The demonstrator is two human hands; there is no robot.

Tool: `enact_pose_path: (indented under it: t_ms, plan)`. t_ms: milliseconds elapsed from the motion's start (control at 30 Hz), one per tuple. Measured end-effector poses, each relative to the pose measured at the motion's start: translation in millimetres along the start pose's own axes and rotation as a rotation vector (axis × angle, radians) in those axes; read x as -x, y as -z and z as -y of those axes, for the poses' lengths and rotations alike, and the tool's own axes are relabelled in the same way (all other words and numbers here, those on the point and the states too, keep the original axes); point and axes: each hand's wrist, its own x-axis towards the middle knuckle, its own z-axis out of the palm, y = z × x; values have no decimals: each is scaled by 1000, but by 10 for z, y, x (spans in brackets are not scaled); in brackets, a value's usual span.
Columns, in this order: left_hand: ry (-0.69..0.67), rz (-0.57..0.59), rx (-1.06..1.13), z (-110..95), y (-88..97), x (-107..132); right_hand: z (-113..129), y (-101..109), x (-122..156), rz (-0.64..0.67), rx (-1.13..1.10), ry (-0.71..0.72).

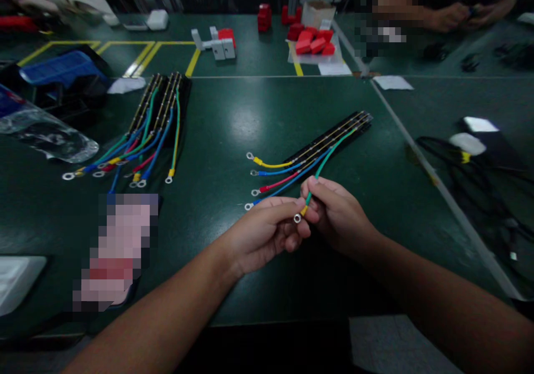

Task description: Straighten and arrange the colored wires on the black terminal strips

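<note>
A black strip with brass-coloured rails (pixel 334 138) lies slantwise on the green table. From it run yellow, blue and red wires, each ending in a metal ring terminal; the red wire (pixel 278 185) points left. My right hand (pixel 340 210) pinches the green wire (pixel 327 160) of this strip between thumb and finger. Close to its end, my left hand (pixel 267 229) has thumb and fingers closed on the same wire, beside the yellow-sleeved ring terminal (pixel 297 217). Both hands are nearly touching. The lower blue wire's end partly passes behind my left hand.
Two similar wired strips (pixel 161 107) lie at the left, by a blue tray (pixel 62 68) and a clear plastic bag (pixel 45 132). A blurred-out phone (pixel 119 246) is nearer. Red parts (pixel 312 41) sit at the back; another person's hands (pixel 454 16) work at upper right. Black cables (pixel 454 179) lie right.
</note>
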Motion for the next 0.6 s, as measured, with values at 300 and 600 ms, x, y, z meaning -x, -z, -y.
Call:
enact_pose_path:
  t_ms: [300, 600]
  plan:
    - [4, 0, 55, 18, 0, -7, 17, -7, 1, 7, 38, 5]
    - [4, -11, 23, 25, 6, -15, 24, -14, 2, -16, 42, -18]
